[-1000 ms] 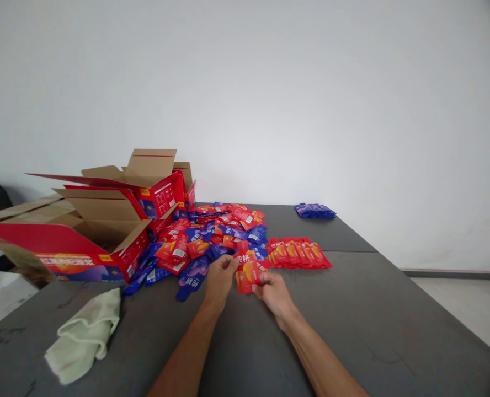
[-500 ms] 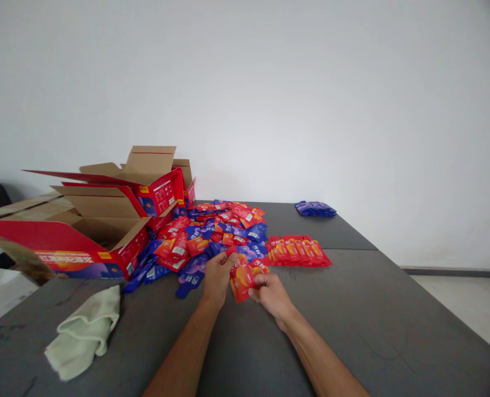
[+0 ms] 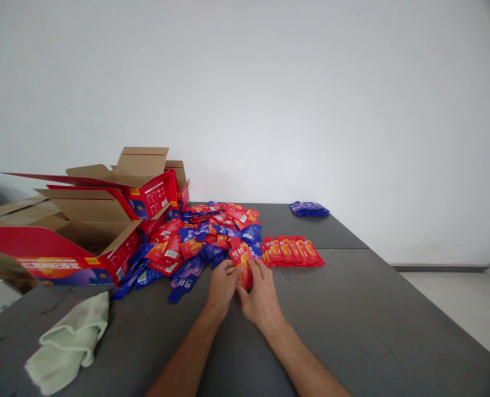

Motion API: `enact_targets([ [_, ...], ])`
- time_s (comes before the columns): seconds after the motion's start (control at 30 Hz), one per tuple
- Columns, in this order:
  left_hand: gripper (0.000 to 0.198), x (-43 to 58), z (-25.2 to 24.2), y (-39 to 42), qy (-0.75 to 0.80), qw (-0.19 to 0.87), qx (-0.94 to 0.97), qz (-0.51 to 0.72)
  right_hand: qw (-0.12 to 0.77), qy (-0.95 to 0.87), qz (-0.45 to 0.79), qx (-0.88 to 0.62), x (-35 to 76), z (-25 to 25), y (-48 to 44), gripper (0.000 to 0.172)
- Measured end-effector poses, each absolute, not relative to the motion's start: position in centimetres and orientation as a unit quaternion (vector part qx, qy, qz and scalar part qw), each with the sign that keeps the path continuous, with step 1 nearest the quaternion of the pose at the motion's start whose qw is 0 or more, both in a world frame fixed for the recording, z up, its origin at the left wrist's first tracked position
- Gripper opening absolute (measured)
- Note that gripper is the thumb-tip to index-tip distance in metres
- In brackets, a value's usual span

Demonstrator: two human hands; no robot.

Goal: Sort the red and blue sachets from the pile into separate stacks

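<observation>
Wall: the whole upper half, from 9 through 12 to 3 o'clock, is filled by a plain whitish wall (image 3: 245, 82).
Light: a soft glow is cast on it near 12 o'clock; the corner at 2 o'clock is darkened.
Skirting: a grey strip (image 3: 439, 268) is fixed along the wall's foot, just past 3 o'clock.
Floor: pale flooring (image 3: 447, 298) is seen toward 4 o'clock.
Table: a dark grey tabletop (image 3: 331, 314) is spread around 6 o'clock, faintly marked toward 8.
</observation>
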State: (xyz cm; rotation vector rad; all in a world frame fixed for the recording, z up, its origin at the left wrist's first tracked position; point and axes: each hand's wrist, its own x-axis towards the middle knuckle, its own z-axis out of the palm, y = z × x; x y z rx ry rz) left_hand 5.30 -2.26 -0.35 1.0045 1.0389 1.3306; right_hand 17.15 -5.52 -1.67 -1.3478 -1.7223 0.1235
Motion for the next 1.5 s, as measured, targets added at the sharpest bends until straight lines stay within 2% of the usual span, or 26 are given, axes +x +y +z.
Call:
enact_targets([
  [0.17, 0.036, 5.8, -0.9, -2.0, 0.424, 0.561, 0.455, 0.547, 0.409, -0.712, -0.013, -0.570, 17.6, -1.3, -5.7, 0.046],
  [0.33, 0.036, 6.7, -0.5, -2.2, 0.405, 0.553, 0.508, 0.522, 0.390, -0.702, -0.064, -0.592, 19.5, -1.0, -5.0, 0.042],
  [0.6, 0.034, 6.1, -1.0, -2.6, 0.498, 0.328, 0.655, 0.465, 0.385, -0.600, -0.127, -0.689, 26.1, -0.7, -1.3, 0.040],
  [0.8, 0.029, 5.8, -1.7, -2.2, 0.535, 0.233, 0.699, 0.413, 0.347, -0.567, -0.127, -0.736, 30.6, -0.8, 0.8, 0.033],
  [0.97, 0.028, 5.9, -2.2, -2.1, 0.573, 0.163, 0.737, 0.320, 0.300, -0.535, -0.138, -0.777, 33.0, -1.2, 1.7, 0.035],
  [1.23, 0.036, 6.0, -2.3, -2.3, 0.623, 0.142, 0.731, 0.239, 0.297, -0.511, -0.085, -0.802, 33.9, -2.5, 2.1, 0.039],
  [1.37, 0.032, 6.1, -2.2, -2.4, 0.626, 0.154, 0.722, 0.253, 0.303, -0.501, -0.069, -0.808, 33.5, -2.1, 1.7, 0.040],
  [1.5, 0.037, 5.7, -2.0, -2.2, 0.610, 0.223, 0.693, 0.314, 0.331, -0.502, -0.097, -0.793, 32.6, -1.6, 1.1, 0.037],
])
